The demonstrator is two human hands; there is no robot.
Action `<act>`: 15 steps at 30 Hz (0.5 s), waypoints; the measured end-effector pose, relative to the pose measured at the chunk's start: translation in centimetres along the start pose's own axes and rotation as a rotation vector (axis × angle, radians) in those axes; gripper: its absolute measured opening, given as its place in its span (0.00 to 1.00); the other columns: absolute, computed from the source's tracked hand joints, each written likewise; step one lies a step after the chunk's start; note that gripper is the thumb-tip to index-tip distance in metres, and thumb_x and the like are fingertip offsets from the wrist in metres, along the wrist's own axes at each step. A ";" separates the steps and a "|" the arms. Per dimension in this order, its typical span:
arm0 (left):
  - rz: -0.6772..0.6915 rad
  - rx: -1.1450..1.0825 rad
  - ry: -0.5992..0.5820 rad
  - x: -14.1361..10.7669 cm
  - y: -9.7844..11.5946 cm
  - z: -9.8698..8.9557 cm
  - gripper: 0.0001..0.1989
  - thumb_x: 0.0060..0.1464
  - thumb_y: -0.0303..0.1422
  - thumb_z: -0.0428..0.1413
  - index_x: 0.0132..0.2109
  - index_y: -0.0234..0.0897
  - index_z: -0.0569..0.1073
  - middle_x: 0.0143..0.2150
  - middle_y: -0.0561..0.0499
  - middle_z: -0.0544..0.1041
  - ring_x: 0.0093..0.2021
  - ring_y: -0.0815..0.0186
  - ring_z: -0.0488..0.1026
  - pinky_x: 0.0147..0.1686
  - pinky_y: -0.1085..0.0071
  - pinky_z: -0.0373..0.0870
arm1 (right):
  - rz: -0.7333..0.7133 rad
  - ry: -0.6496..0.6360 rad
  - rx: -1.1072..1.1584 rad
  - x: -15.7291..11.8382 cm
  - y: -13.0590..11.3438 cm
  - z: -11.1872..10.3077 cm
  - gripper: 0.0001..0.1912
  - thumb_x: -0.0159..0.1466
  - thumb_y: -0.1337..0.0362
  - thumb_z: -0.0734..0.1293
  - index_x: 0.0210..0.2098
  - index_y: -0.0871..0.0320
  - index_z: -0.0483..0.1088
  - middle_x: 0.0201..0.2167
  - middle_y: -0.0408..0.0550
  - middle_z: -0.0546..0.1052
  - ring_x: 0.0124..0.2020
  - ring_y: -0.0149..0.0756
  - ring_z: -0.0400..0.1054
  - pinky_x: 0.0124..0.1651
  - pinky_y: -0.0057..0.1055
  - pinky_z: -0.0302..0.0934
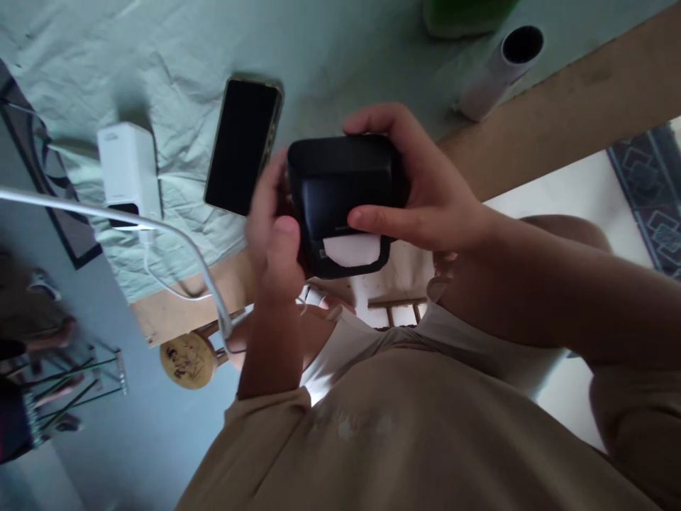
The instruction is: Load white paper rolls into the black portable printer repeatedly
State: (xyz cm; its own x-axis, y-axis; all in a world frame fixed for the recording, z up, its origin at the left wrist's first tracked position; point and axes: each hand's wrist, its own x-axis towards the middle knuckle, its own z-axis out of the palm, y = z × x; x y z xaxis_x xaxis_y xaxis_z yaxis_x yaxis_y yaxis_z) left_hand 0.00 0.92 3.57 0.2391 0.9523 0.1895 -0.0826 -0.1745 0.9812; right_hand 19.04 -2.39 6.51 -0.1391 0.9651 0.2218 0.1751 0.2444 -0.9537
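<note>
Between both hands is a small black label printer point(345, 191) with rounded corners, and a piece of white paper point(353, 250) shows at its lower end. My left hand point(274, 227) wraps the printer's left side, its thumb along the edge and slightly blurred. On the other side, my right hand point(415, 181) grips the printer with the thumb across its front face and the fingers curled over the top corner. A dark-screened phone point(243, 145) lies on the cloth just left of the printer. The printer's underside is hidden.
A pale green cloth point(175, 85) covers the table, whose bare wooden edge point(564, 99) faces me. At left stands a white power bank point(128, 170) with a white cable point(181, 231). A white roll point(500, 71) and a green object point(465, 14) are at right. Below is a round stool point(189, 360).
</note>
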 end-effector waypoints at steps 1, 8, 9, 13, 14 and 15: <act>0.104 -0.009 0.062 0.2 0.3 -0.6 0.29 0.58 0.52 0.51 0.59 0.39 0.70 0.51 0.47 0.76 0.51 0.62 0.75 0.50 0.64 0.71 | 0.009 0.016 -0.004 -0.1 0.0 -0.1 0.36 0.56 0.49 0.72 0.56 0.59 0.57 0.58 0.51 0.65 0.58 0.33 0.63 0.68 0.36 0.62; 0.047 0.986 0.123 1.9 1.0 -5.2 0.37 0.50 0.34 0.59 0.67 0.25 0.65 0.67 0.34 0.63 0.69 0.44 0.58 0.70 0.45 0.52 | 0.039 0.069 -0.198 -0.1 0.2 0.0 0.34 0.57 0.47 0.69 0.57 0.55 0.58 0.57 0.51 0.65 0.56 0.37 0.63 0.62 0.40 0.65; -0.070 1.073 0.081 2.1 1.1 -5.3 0.38 0.50 0.32 0.60 0.68 0.28 0.63 0.71 0.33 0.57 0.72 0.42 0.52 0.72 0.44 0.48 | 0.037 0.071 -0.208 -0.1 0.2 0.0 0.33 0.57 0.47 0.68 0.56 0.55 0.58 0.57 0.50 0.65 0.55 0.37 0.63 0.63 0.40 0.65; -0.210 1.156 0.048 2.0 1.9 -5.3 0.37 0.48 0.27 0.62 0.66 0.35 0.67 0.66 0.36 0.62 0.69 0.46 0.60 0.71 0.49 0.56 | 0.075 0.065 -0.176 -0.1 -0.2 0.0 0.32 0.57 0.49 0.69 0.56 0.55 0.60 0.57 0.50 0.66 0.52 0.35 0.64 0.61 0.40 0.66; -0.216 1.168 0.052 1.9 2.4 -5.4 0.36 0.46 0.26 0.62 0.64 0.36 0.69 0.63 0.37 0.65 0.66 0.48 0.64 0.70 0.49 0.58 | 0.086 0.065 -0.157 -0.1 -0.3 0.0 0.32 0.57 0.49 0.69 0.56 0.56 0.60 0.57 0.50 0.67 0.52 0.35 0.64 0.61 0.40 0.66; -0.248 1.178 0.050 1.8 2.9 -5.7 0.35 0.44 0.24 0.63 0.62 0.37 0.72 0.60 0.39 0.67 0.63 0.48 0.66 0.69 0.48 0.60 | 0.093 0.063 -0.139 -0.1 -0.4 0.0 0.32 0.57 0.49 0.69 0.56 0.56 0.60 0.57 0.50 0.67 0.53 0.35 0.64 0.61 0.40 0.67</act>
State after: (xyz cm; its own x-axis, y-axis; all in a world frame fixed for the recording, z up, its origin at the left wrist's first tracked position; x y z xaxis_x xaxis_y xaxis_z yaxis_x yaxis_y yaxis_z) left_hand -5.33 3.52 6.56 0.0832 0.9964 0.0148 0.9003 -0.0815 0.4275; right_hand 18.99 -2.58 6.87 -0.0550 0.9871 0.1505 0.3184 0.1602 -0.9343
